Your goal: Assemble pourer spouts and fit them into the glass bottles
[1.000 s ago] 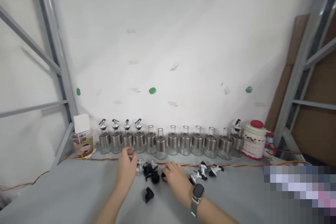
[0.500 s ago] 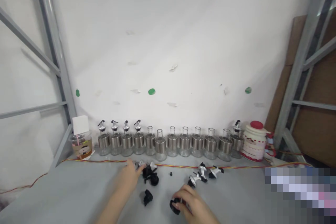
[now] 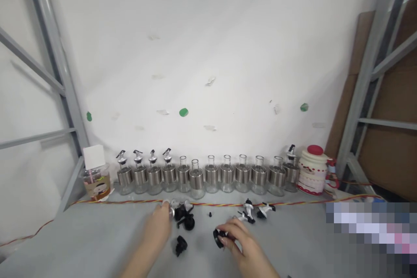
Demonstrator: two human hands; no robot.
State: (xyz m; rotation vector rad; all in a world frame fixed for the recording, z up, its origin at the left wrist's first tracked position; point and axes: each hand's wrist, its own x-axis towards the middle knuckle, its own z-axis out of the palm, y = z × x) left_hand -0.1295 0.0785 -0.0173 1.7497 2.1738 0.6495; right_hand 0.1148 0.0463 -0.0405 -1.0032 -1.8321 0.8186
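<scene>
The grey table (image 3: 97, 230) runs back to a white wall, and along its far side I count a row of twelve glass bottles (image 3: 227, 176) with steel sleeves. The four on the left and the one at the right end wear pourer tops; the seven between stand upright with open necks. Right of them is a cream canister (image 3: 312, 173) under a red lid, its contents hidden; far left, a clear cup (image 3: 97, 184) holds an amber drink.

The right hand (image 3: 243, 241) pinches a black fitting (image 3: 216, 239) between thumb and fingers, over the near middle of the table. A second ago that hand was over by the pile; now it is nearer and further right. The left hand (image 3: 159, 223) curls at the left edge of the pile of fittings (image 3: 184, 216); whether it grips one, I can't tell.

The pinched fitting is tipped on its side, broad round end facing left, its axis running roughly left to right. Out in view beyond it now sits a tiny black plug (image 3: 210, 214), uncovered since the right hand moved off.
</scene>
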